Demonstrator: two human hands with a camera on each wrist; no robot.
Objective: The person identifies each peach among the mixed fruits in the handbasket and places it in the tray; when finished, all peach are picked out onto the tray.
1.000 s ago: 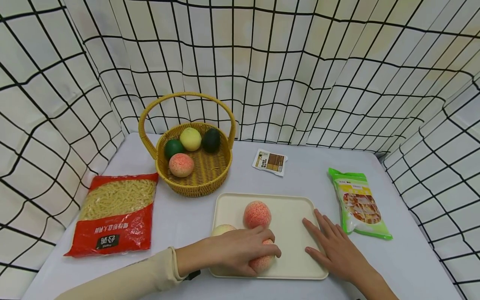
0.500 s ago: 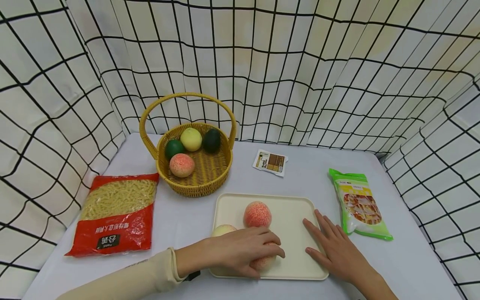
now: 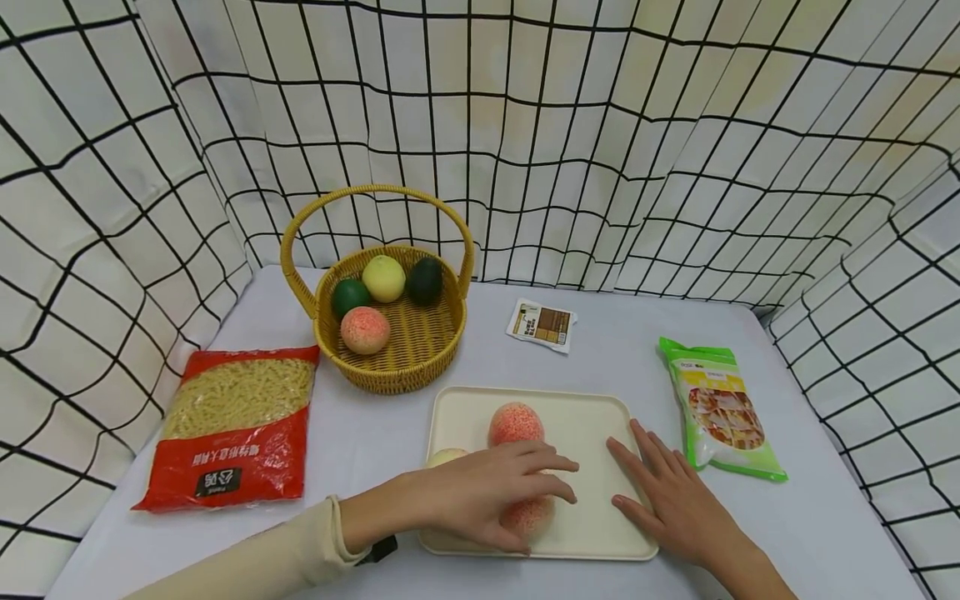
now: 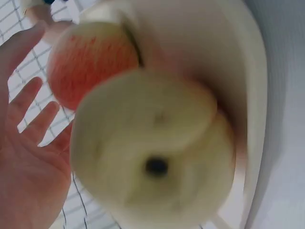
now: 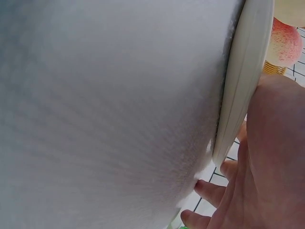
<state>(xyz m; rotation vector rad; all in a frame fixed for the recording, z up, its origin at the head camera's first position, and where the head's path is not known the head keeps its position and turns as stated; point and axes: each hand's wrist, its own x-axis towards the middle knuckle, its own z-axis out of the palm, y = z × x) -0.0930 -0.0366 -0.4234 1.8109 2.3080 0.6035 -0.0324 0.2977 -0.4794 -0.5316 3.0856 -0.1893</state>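
A cream tray (image 3: 588, 533) holds a red-speckled peach (image 3: 516, 423), a second peach (image 3: 531, 518) nearer the front, and a pale yellowish fruit (image 3: 447, 456) at the left. Over the front peach hovers my left hand (image 3: 480, 492), its fingers spread and partly hiding that peach and the pale fruit. The left wrist view has the hand (image 4: 33, 167) with fingers apart beside a reddish peach (image 4: 90, 64) and a large pale fruit (image 4: 152, 143) with a dark spot. My right hand (image 3: 678, 500) lies with extended fingers along the tray's right rim, touching it.
A yellow wicker basket (image 3: 397, 379) with a tall handle holds several fruits behind the tray. To the left lies a red bag of pasta (image 3: 232, 425). A small white-and-brown packet (image 3: 542, 325) and a green food bag (image 3: 722, 408) lie farther back and right. Black-lined white walls (image 3: 420, 125) surround the table.
The fingers of my left hand have spread and come off the front peach, moving slightly up and right. The peach stays on the tray. My right hand keeps its place.
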